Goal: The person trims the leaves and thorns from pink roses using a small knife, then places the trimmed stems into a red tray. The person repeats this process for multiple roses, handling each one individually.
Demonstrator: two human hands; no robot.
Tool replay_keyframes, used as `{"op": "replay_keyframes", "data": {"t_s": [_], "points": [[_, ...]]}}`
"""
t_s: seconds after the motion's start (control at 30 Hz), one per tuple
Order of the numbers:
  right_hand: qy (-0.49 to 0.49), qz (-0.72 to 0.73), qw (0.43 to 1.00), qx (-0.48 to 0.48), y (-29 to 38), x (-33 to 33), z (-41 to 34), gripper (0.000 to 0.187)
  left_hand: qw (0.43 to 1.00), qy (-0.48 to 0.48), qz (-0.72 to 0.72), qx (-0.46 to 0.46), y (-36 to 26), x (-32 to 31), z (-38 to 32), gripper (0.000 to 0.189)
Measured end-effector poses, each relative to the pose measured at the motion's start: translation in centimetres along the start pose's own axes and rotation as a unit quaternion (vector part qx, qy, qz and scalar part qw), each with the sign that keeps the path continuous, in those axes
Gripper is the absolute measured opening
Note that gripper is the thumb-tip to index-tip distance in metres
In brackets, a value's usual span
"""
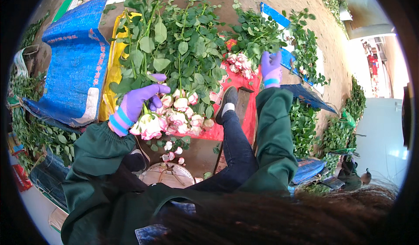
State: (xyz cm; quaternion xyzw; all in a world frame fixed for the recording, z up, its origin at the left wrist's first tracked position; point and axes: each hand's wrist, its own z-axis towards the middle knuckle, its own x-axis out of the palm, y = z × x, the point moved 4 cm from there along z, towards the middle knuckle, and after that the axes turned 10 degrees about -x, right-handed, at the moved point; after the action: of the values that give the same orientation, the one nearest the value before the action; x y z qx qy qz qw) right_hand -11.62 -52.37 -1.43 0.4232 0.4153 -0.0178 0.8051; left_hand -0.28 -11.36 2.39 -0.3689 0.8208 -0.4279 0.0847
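Purple gloves with blue cuffs cover both hands. My left hand (pixel 139 101) has its fingers around the stem of a pink-edged white rose (pixel 151 126), whose bloom hangs just below the palm. Leafy stems rise above that hand. Beside it lies a heap of similar roses (pixel 181 105), blooms towards me and green foliage (pixel 186 45) pointing away. My right hand (pixel 271 69) is stretched out with fingers apart, close to the leaves of a smaller rose bunch (pixel 240 63). No stem shows clearly in its grasp. Red printed sheeting (pixel 249 122) lies under the flowers.
Blue woven sheeting (pixel 73 62) and a yellow sheet (pixel 108 96) stand at the left. A wooden bar (pixel 244 102) runs beside my foot. Below are fallen petals (pixel 170 156) and a round stool top (pixel 167 176). More greenery (pixel 304 127) lines the right.
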Motion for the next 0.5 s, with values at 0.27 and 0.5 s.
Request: {"op": "replay_keyframes", "data": {"t_s": [0.27,0.5], "points": [[0.425,0.294,0.856,-0.025,16.5,6.9,-19.1,0.103,0.943,0.146,0.216,0.209,4.4,4.6,3.5,0.048],[0.279,0.319,0.896,-0.133,17.6,-1.0,-18.4,0.085,0.952,0.204,0.22,0.061,-0.9,12.2,2.0,0.057]]}}
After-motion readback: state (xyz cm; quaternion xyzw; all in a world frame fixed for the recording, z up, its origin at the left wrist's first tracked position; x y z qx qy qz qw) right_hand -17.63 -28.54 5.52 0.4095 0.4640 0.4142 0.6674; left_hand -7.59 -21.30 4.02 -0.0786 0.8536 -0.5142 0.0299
